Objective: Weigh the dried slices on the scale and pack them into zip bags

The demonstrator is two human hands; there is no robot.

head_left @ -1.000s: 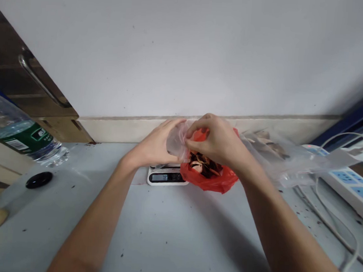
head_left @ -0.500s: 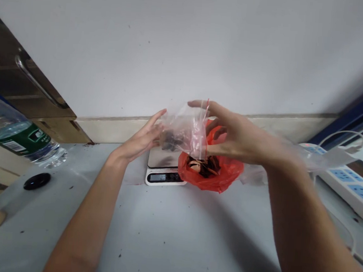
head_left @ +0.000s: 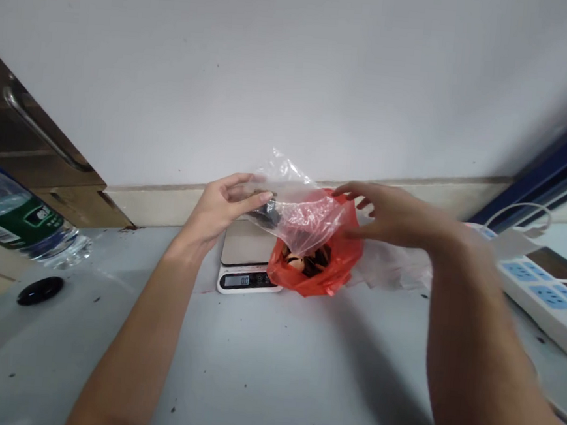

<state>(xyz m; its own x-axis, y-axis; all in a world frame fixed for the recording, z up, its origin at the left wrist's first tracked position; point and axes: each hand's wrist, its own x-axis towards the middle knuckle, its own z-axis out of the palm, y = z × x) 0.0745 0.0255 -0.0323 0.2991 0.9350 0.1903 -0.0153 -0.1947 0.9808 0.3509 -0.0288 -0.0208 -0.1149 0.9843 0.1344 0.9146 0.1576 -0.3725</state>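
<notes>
My left hand [head_left: 217, 210] is closed on a clear plastic bag [head_left: 307, 218], thumb in front, at the end that holds dark pieces [head_left: 268, 212]. The bag lies tilted to the right, its other end over a red plastic bag [head_left: 342, 269]. Brown, dried, bark-like pieces [head_left: 315, 261] show in the red bag's open mouth. My right hand [head_left: 386, 211] is open beside the red bag, thumb and fingers apart, holding nothing visible. Below my left hand stands a white kitchen scale [head_left: 245, 252], its display reading 0.0; the red bag covers its right edge.
On the left are a water bottle [head_left: 28, 218] with a green label, a black oval object [head_left: 40, 290] and a cabinet with a metal handle [head_left: 40, 121]. More clear plastic [head_left: 394, 267] lies right of the red bag. A power strip [head_left: 547, 292] with cables is at the right.
The clear bag has gone from upright to lying tilted, and my right hand has come off its zip edge. My left hand has closed on it. The scale's reading has changed to 0.0.
</notes>
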